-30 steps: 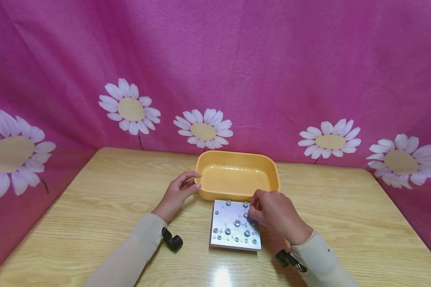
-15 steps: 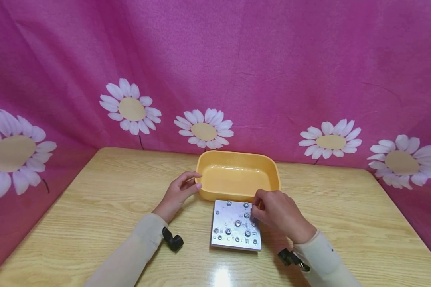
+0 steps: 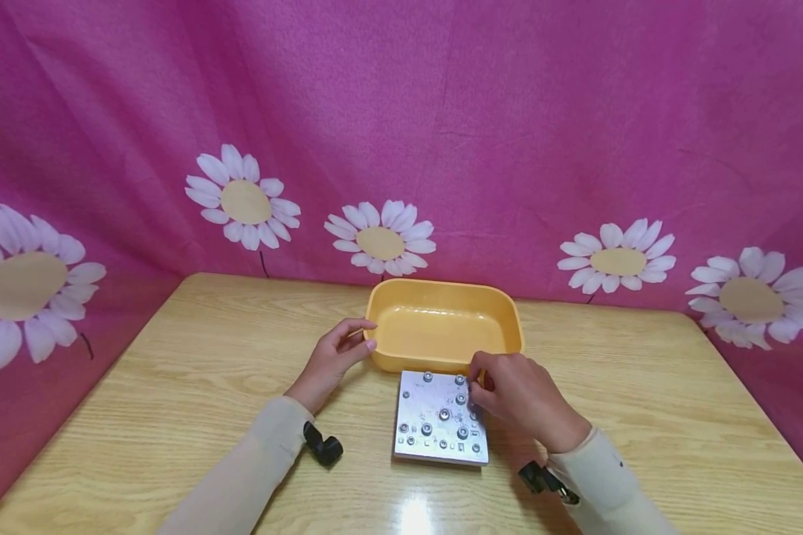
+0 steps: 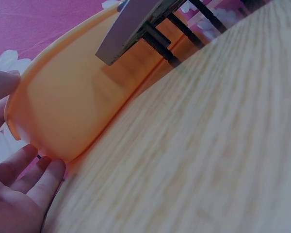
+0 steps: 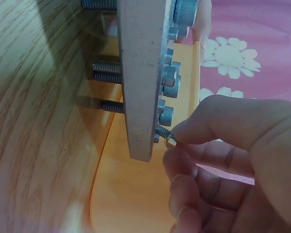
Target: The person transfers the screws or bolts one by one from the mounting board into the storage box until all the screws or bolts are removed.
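1. Screw (image 5: 163,131) sat at the thumb tip of the right hand (image 3: 518,394), the nearer hand, its fingers narrowed to pinch it.
2. Its long axis slanted from that thumb toward the metal plate (image 3: 423,403), just left of the hand — whether its tip was seated, I couldn't tell.
3. Left hand (image 3: 331,364), farther off, touched the yellow tray (image 3: 428,365) — fingers loosely spread.
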Motion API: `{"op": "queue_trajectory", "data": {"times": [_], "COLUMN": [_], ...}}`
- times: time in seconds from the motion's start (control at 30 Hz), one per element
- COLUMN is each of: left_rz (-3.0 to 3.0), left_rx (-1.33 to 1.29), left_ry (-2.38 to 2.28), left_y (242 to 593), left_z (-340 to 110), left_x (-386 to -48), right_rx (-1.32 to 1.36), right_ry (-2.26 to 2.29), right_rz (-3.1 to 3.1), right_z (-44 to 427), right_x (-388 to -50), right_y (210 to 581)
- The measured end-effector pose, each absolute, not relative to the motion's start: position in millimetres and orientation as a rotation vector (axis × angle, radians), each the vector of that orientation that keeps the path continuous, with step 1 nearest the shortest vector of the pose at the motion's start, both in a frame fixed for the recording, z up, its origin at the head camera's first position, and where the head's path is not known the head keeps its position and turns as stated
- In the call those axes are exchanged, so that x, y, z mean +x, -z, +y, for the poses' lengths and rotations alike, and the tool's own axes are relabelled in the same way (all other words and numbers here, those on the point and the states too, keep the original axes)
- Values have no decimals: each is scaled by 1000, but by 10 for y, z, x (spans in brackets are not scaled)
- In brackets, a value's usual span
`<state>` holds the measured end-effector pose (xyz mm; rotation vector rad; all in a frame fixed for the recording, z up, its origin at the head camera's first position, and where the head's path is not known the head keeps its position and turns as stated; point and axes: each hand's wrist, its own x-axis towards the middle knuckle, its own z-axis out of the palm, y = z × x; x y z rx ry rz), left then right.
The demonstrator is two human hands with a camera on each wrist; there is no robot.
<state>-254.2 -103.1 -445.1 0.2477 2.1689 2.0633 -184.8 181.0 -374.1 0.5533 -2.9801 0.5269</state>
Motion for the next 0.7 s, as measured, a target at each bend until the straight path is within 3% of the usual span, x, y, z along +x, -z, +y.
{"op": "queue_trajectory", "data": {"times": [0.33, 0.57, 0.7], "left_rz": [2173, 2172, 2173], "left_rx": [264, 222, 224], "left_ry": [-2089, -2037, -2034], "left_y": [4458, 4158, 4157], "left_z": [-1025, -1005, -1007], "left_x": [-2543, -2375, -2374], "right_rx": [561, 598, 619], "right_ry": [-517, -518, -521], "right_rz": [-3010, -3026, -3001], "right_z": [1813, 1828, 1839], "right_x": [-1852, -1862, -1866], "right_y": [3716, 3715, 3725]}}
